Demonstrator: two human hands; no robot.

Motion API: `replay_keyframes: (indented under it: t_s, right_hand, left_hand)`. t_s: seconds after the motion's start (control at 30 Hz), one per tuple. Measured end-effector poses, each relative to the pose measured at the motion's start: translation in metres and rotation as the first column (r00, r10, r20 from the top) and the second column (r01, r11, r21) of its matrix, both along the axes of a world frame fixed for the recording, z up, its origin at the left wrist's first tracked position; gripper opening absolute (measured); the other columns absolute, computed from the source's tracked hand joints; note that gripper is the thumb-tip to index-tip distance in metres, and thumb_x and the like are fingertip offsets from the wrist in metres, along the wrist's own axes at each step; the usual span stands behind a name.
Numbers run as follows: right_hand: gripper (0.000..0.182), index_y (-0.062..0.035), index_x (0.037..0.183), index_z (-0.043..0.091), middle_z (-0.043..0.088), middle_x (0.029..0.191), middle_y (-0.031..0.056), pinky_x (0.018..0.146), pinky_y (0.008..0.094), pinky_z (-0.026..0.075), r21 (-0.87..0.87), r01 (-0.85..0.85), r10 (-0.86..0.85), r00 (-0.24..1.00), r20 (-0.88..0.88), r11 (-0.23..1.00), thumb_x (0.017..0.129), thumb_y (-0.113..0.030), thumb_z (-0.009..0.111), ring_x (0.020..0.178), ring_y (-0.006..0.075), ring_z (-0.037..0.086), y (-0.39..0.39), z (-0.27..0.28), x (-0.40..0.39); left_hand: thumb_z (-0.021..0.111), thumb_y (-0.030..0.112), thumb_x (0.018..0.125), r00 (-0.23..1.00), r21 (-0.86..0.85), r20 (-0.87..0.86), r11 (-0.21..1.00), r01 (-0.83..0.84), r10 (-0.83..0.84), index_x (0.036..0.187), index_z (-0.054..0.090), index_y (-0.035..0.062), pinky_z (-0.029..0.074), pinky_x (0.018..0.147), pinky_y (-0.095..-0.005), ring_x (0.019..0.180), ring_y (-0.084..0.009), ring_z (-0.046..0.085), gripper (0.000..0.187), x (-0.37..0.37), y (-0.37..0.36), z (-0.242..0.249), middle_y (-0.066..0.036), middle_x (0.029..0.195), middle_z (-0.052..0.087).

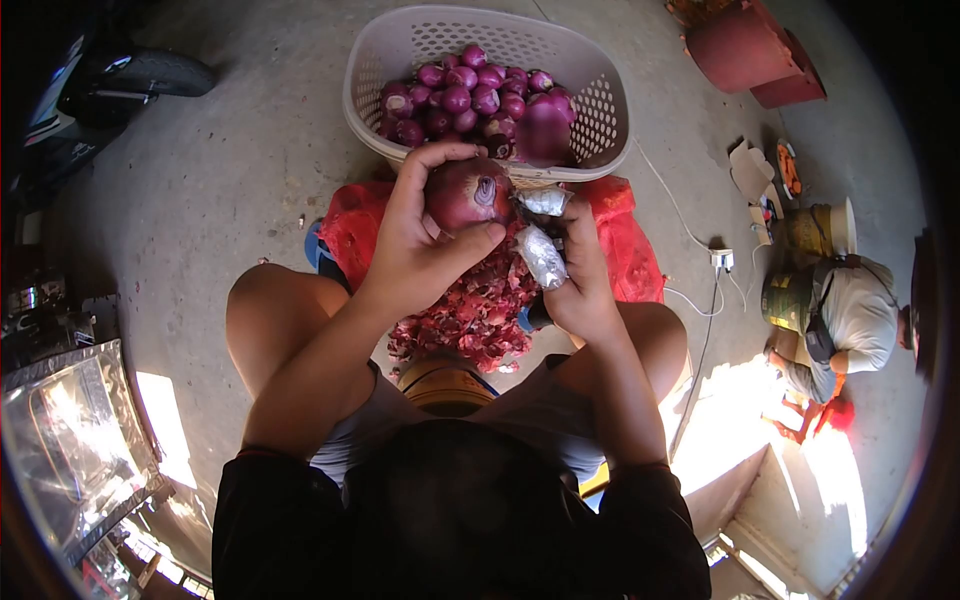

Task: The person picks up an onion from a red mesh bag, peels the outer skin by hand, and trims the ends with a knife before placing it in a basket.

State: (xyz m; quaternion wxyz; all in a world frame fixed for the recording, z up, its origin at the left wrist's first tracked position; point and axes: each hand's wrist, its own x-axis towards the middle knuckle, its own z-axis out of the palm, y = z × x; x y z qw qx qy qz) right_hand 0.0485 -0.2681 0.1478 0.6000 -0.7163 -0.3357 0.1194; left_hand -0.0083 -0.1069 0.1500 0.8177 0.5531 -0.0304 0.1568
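My left hand [425, 235] is wrapped round a large red onion [468, 194], its root or stem end facing right of centre. Beside the onion, my right hand [575, 265] has silvery wrapping on its thumb and a finger, which are pressed around something dark and small that I cannot make out. Just beyond both hands stands a pale perforated basket [585, 60] with many purple onions [456, 99] in it. Below the hands lies a heap of red onion skins [470, 310], between parts of a red mesh sack [625, 235].
A person [860, 315] crouches at the far right near buckets [835, 228]. A power socket [721, 259] with cables lies on the floor right of my knee. Red containers [735, 45] stand at the upper right, a motorcycle wheel [160, 73] at the upper left.
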Motion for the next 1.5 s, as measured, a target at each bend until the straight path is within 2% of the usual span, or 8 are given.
replay_keyframes:
  t_s: [0.33, 0.77, 0.83, 0.97, 1.23, 1.33, 1.43, 1.5]
  right_hand:
    - [0.035, -0.0047, 0.111, 0.045, 0.055, 0.098, 0.0041, 0.08, 0.0251, 0.042, 0.104, -0.051, 0.062, 0.993, -0.105, 0.993, 0.081, 0.004, 0.059, 0.09, 0.0116, 0.052, -0.002, -0.006, 0.001]
    - [0.03, -0.0043, 0.115, 0.042, 0.055, 0.092, 0.0052, 0.072, 0.0232, 0.041, 0.193, 0.068, -0.002, 0.947, -0.32, 0.979, 0.087, -0.003, 0.053, 0.081, 0.0091, 0.05, 0.007, 0.0, 0.005]
    - [0.031, -0.0046, 0.115, 0.041, 0.055, 0.091, 0.0056, 0.071, 0.0233, 0.041, 0.26, 0.046, 0.031, 0.958, -0.285, 0.965, 0.087, -0.003, 0.054, 0.081, 0.0091, 0.051, 0.004, 0.001, 0.005]
    - [0.033, -0.0049, 0.115, 0.04, 0.056, 0.088, 0.0056, 0.07, 0.023, 0.041, 0.291, -0.042, 0.117, 0.962, -0.246, 0.956, 0.086, -0.003, 0.056, 0.08, 0.009, 0.052, 0.003, 0.001, 0.0]
    - [0.031, -0.0042, 0.112, 0.041, 0.054, 0.083, 0.0033, 0.066, 0.0214, 0.039, 0.182, 0.058, 0.003, 0.947, -0.321, 0.982, 0.085, -0.004, 0.057, 0.073, 0.0079, 0.048, 0.008, -0.008, 0.006]
    - [0.037, -0.0042, 0.114, 0.039, 0.053, 0.083, 0.0038, 0.067, 0.0215, 0.038, 0.308, 0.048, 0.052, 0.95, -0.307, 0.95, 0.083, -0.003, 0.059, 0.075, 0.0082, 0.049, 0.006, -0.001, 0.004]
    - [0.045, -0.0042, 0.118, 0.037, 0.054, 0.086, 0.0046, 0.067, 0.0216, 0.039, 0.24, -0.056, 0.093, 0.985, -0.148, 0.969, 0.081, -0.002, 0.062, 0.077, 0.0083, 0.049, -0.004, -0.006, 0.002]
    - [0.046, -0.0046, 0.119, 0.038, 0.054, 0.085, 0.0036, 0.068, 0.0215, 0.039, 0.161, -0.007, 0.041, 0.977, -0.208, 0.987, 0.08, -0.002, 0.063, 0.077, 0.008, 0.05, -0.005, -0.006, 0.002]
  left_hand:
    - [0.06, -0.009, 0.077, 0.999, 0.071, 0.037, 0.998, 0.002, -0.005, 0.126, 0.029, 0.0041, 0.046, 0.083, -0.0242, 0.107, -0.013, 0.046, 0.06, 0.0, -0.003, -0.002, -0.01, 0.117, 0.043]
    - [0.062, -0.007, 0.076, 0.997, 0.131, 0.071, 0.991, 0.006, -0.015, 0.125, 0.031, 0.0037, 0.042, 0.089, -0.0271, 0.109, -0.0142, 0.045, 0.059, -0.001, -0.006, -0.005, -0.01, 0.121, 0.039]
    - [0.063, -0.007, 0.075, 0.999, 0.031, 0.038, 0.999, 0.03, -0.031, 0.125, 0.032, 0.0036, 0.041, 0.091, -0.0277, 0.111, -0.0149, 0.044, 0.06, -0.002, -0.005, -0.003, -0.01, 0.122, 0.039]
    - [0.063, -0.008, 0.074, 0.996, 0.086, 0.086, 0.996, -0.019, 0.011, 0.125, 0.032, 0.0032, 0.04, 0.092, -0.028, 0.114, -0.0157, 0.043, 0.06, 0.002, -0.002, -0.004, -0.011, 0.125, 0.036]
    - [0.061, -0.009, 0.074, 0.989, 0.238, 0.151, 0.971, -0.035, -0.001, 0.124, 0.032, 0.003, 0.04, 0.093, -0.0283, 0.114, -0.0158, 0.043, 0.059, 0.001, -0.001, -0.006, -0.01, 0.128, 0.035]
    - [0.061, -0.009, 0.074, 0.999, 0.078, 0.045, 0.997, 0.008, -0.012, 0.124, 0.032, 0.0032, 0.039, 0.093, -0.0286, 0.114, -0.0156, 0.042, 0.059, -0.001, -0.003, -0.003, -0.01, 0.128, 0.035]
    - [0.062, -0.008, 0.074, 0.997, 0.091, 0.074, 0.996, 0.006, -0.013, 0.124, 0.032, 0.0034, 0.039, 0.094, -0.0285, 0.115, -0.0156, 0.042, 0.059, 0.001, 0.0, -0.004, -0.01, 0.128, 0.035]
    - [0.062, -0.008, 0.074, 0.997, 0.112, 0.074, 0.994, -0.002, -0.006, 0.124, 0.032, 0.0035, 0.038, 0.094, -0.0285, 0.115, -0.0155, 0.042, 0.059, 0.0, 0.0, -0.004, -0.01, 0.128, 0.035]
